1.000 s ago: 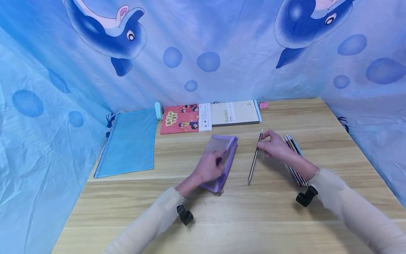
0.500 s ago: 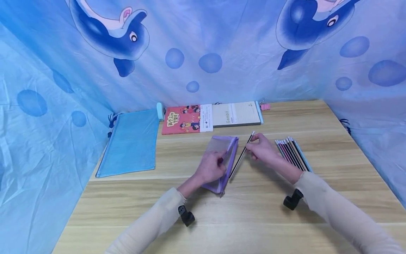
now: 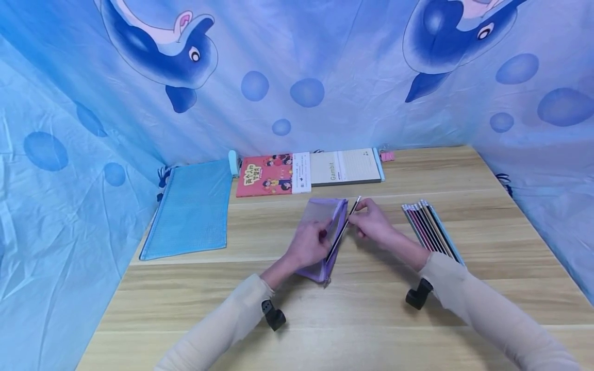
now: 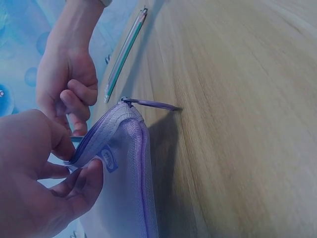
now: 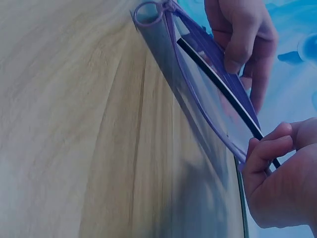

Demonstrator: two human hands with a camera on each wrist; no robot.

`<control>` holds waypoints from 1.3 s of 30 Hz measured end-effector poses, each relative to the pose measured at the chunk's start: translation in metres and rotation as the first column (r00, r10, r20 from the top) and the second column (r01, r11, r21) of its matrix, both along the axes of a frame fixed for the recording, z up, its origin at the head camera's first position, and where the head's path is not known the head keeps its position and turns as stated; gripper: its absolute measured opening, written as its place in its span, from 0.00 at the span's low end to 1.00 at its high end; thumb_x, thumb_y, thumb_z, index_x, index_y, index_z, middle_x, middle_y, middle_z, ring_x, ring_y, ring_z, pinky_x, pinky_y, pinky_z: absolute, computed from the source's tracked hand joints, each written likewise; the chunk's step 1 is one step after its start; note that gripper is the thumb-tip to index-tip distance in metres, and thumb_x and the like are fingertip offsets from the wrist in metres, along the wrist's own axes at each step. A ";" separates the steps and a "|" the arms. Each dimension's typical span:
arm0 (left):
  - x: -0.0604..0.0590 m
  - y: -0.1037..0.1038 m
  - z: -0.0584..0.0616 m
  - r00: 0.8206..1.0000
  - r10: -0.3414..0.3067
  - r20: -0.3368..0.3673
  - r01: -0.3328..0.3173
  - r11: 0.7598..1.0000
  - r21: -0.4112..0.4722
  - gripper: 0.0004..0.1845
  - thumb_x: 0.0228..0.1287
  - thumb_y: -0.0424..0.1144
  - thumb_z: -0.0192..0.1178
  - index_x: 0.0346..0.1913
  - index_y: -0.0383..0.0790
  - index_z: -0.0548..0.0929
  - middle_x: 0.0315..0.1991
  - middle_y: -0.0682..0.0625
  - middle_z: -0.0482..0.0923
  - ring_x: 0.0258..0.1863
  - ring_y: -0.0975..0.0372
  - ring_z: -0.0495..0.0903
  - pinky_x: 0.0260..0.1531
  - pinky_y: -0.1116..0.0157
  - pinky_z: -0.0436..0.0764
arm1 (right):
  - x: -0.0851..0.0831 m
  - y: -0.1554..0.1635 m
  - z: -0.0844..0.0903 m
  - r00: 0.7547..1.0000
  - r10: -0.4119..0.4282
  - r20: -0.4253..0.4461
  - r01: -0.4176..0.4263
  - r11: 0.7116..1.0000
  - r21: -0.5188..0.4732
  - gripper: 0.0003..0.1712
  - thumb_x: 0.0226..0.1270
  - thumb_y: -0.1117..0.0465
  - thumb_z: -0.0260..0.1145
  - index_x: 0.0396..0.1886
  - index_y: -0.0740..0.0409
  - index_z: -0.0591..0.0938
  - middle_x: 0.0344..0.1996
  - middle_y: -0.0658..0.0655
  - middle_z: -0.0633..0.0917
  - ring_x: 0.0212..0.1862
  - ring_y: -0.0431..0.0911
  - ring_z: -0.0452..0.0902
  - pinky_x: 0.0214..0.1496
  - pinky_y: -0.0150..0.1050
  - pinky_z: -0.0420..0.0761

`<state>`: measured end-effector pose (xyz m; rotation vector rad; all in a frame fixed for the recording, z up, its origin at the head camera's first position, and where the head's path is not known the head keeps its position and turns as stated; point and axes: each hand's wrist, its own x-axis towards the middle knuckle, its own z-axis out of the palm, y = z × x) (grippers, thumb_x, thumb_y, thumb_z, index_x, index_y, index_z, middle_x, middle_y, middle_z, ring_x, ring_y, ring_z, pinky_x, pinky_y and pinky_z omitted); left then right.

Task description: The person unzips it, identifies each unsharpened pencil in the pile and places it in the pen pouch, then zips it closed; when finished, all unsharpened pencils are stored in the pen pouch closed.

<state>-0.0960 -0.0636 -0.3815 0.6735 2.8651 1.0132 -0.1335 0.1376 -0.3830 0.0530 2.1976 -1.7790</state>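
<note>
My left hand (image 3: 310,241) pinches the edge of a see-through purple zip pencil pouch (image 4: 143,163), holding its mouth apart. The pouch's zipper pull with its ring (image 5: 148,14) hangs at the near end. In my right hand (image 3: 369,221) a black pencil (image 5: 218,82) is gripped near its white-tipped end. The pencil lies slantwise along the pouch's opening, its other end close to the zipper end in the right wrist view. To the right of that hand, several pencils (image 3: 429,226) lie side by side on the table, partly hidden by the right sleeve.
A blue mesh folder (image 3: 187,211) lies at the left of the wooden table (image 3: 343,330). At the back are a red book (image 3: 264,175), a Gambit notepad (image 3: 345,166) and a small pink item (image 3: 387,155). Behind them hangs a blue dolphin-print curtain (image 3: 278,51).
My right hand has moved left with the pencil, from beside the row of pencils to the pouch's opening. My left hand has stayed on the pouch.
</note>
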 end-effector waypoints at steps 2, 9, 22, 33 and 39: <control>0.000 0.001 -0.001 1.000 0.004 -0.009 -0.004 1.000 0.000 0.32 0.50 0.24 0.64 0.64 0.29 0.77 0.31 0.49 0.80 0.32 0.59 0.76 0.30 0.69 0.78 | 0.001 -0.003 0.000 1.000 0.009 0.008 -0.009 1.000 -0.003 0.21 0.64 0.70 0.63 0.52 0.66 0.64 0.30 0.63 0.85 0.16 0.40 0.68 0.15 0.31 0.69; -0.001 0.002 -0.001 1.000 -0.012 -0.009 0.012 1.000 0.024 0.28 0.51 0.26 0.63 0.60 0.32 0.81 0.29 0.49 0.81 0.32 0.58 0.76 0.32 0.66 0.78 | 0.004 -0.012 -0.005 0.999 0.029 0.024 -0.028 0.999 -0.028 0.19 0.65 0.71 0.63 0.50 0.66 0.64 0.27 0.60 0.84 0.14 0.40 0.67 0.13 0.31 0.68; 0.000 0.004 -0.004 1.000 -0.001 -0.006 0.001 1.000 0.014 0.31 0.52 0.26 0.63 0.63 0.33 0.79 0.33 0.48 0.80 0.34 0.59 0.75 0.31 0.69 0.77 | 0.004 -0.020 -0.007 0.995 0.063 0.074 -0.063 0.998 -0.013 0.18 0.65 0.72 0.63 0.50 0.68 0.67 0.27 0.62 0.84 0.16 0.42 0.71 0.14 0.32 0.72; 0.004 0.004 -0.001 1.000 0.005 -0.009 -0.004 0.997 0.072 0.33 0.51 0.25 0.63 0.65 0.29 0.76 0.36 0.46 0.78 0.34 0.58 0.75 0.32 0.67 0.78 | 0.002 -0.019 -0.003 0.988 0.137 0.072 -0.134 0.990 -0.045 0.17 0.67 0.74 0.57 0.55 0.74 0.72 0.35 0.68 0.86 0.23 0.45 0.81 0.17 0.32 0.76; 0.004 0.003 -0.001 1.000 -0.002 -0.001 0.003 0.994 0.112 0.33 0.51 0.23 0.62 0.65 0.26 0.74 0.37 0.43 0.79 0.33 0.58 0.76 0.31 0.68 0.78 | 0.004 -0.016 0.001 0.983 0.172 0.066 -0.168 0.984 -0.054 0.15 0.70 0.72 0.56 0.54 0.74 0.73 0.40 0.69 0.86 0.26 0.45 0.83 0.18 0.32 0.76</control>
